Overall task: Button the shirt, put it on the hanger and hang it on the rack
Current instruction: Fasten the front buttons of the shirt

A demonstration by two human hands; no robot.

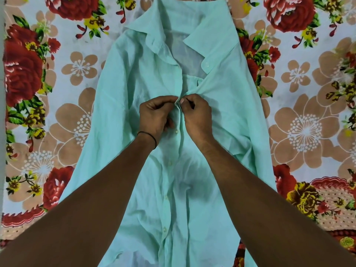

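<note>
Buttoning up a mint shirt point(134, 78) laid flat, front up, on a flowery bedsheet point(308, 122), with the collar point(212, 41) at the far end. Got the left hand point(154, 114) curled in and pinching one front edge, and the right hand point(196, 114) pinching the other edge hard against it, thumb on top. Working dead centre on the chest. Can't really tell whether the button is through the hole yet, since it's buried between the fingertips.

Looks closed below the fingers, going by the button point(176, 132) just under them and more further down toward the hem. Gaping open above the fingers, all the way to the collar button point(207, 64).

Tips for this bit:
- Keep the hole side taut with one pinch.
- Tilt the button on edge with the other thumb and push it in edge-first.
- Then drag the cloth over it. No yanking, with creases already fanning out from the right fingers.
- Smooth the strip flat before moving up a button.

No hanger or rack in view.
</note>
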